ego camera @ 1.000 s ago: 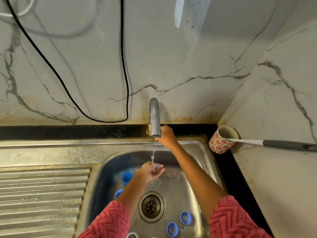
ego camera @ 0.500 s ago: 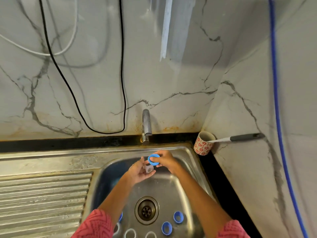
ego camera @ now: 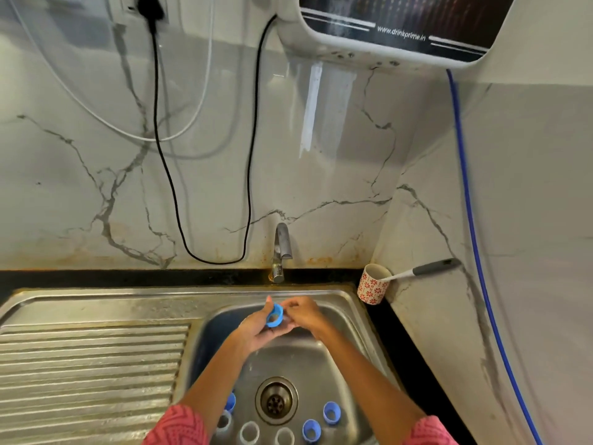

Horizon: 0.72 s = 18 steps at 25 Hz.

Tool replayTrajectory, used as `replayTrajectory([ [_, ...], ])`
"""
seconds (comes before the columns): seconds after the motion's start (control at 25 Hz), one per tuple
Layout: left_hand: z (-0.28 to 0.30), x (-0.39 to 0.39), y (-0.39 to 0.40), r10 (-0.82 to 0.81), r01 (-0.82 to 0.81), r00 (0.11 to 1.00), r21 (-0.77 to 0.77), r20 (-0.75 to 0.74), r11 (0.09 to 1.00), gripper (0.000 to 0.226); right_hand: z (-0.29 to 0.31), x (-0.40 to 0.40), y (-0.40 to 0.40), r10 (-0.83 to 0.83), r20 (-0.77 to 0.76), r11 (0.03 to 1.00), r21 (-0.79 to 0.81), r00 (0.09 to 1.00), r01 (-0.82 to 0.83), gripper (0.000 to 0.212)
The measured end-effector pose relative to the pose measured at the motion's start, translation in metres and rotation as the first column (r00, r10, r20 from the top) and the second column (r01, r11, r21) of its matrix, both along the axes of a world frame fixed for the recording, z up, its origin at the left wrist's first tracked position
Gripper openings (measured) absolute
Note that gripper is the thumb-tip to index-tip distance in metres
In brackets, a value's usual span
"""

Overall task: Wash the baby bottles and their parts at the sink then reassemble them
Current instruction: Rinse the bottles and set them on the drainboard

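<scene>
At centre frame over the sink (ego camera: 348, 303), our left hand (ego camera: 256, 329) pinches a blue collar ring (ego camera: 274, 315) while our right hand (ego camera: 303, 313) pinches its far edge, apparently to fit it.

Patterned cup (ego camera: 373, 286) holding grey-handled brush (ego camera: 426, 268)

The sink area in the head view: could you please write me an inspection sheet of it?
Surface: stainless steel sink with ribbed drainboard; tap shows no water.
Job's things: blue plastic bottle ring held over the basin; blue rings and clear bottle openings near the drain.
Clutter: red-patterned cup holding a grey-handled brush.
Grippers: left hand grips the ring; right hand pinches at it.
Cables: black cable, white cable, blue hose.
Surroundings: marble wall, water purifier.
</scene>
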<state>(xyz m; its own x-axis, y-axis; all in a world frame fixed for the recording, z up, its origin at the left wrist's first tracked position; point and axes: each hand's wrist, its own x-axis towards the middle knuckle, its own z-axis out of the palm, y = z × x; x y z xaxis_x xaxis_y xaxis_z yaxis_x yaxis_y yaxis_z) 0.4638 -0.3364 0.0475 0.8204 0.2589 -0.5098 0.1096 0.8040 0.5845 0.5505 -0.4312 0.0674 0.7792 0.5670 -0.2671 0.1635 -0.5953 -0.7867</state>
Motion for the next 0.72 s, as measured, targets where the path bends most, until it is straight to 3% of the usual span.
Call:
replayTrajectory([
  [0.12, -0.002, -0.001, -0.005, -0.055, 0.057, 0.998, 0.083, -0.032, 0.995, 0.049, -0.001, -0.006, -0.007, 0.064, -0.008, 0.996, -0.059, 0.998, -0.065, 0.02],
  [0.28, 0.004, -0.006, -0.006, -0.064, 0.064, 0.998, 0.031, 0.002, 0.997, 0.041, 0.009, -0.009, -0.015, 0.121, -0.016, 0.992, -0.045, 0.992, -0.122, 0.027],
  [0.4, 0.009, -0.005, -0.005, -0.051, 0.051, 0.999, 0.038, 0.01, 0.998, 0.038, 0.019, -0.006, -0.018, 0.14, 0.006, 0.99, -0.029, 0.99, -0.14, 0.02],
  [0.52, 0.006, 0.0, 0.0, -0.009, 0.018, 0.998, 0.136, -0.062, 0.991, 0.04, 0.025, 0.001, -0.014, 0.023, 0.222, 0.999, 0.042, 0.975, -0.033, 0.006],
  [0.64, -0.004, -0.004, 0.006, 0.078, -0.04, 0.977, 0.184, -0.201, 0.982, 0.041, 0.016, 0.004, -0.014, -0.139, 0.463, 0.977, 0.209, 0.875, 0.044, 0.009],
  [0.72, -0.016, -0.01, 0.009, 0.088, -0.026, 0.946, 0.197, -0.312, 0.98, 0.046, -0.004, 0.002, -0.018, -0.018, 0.449, 1.0, 0.0, 0.893, 0.02, 0.008],
])
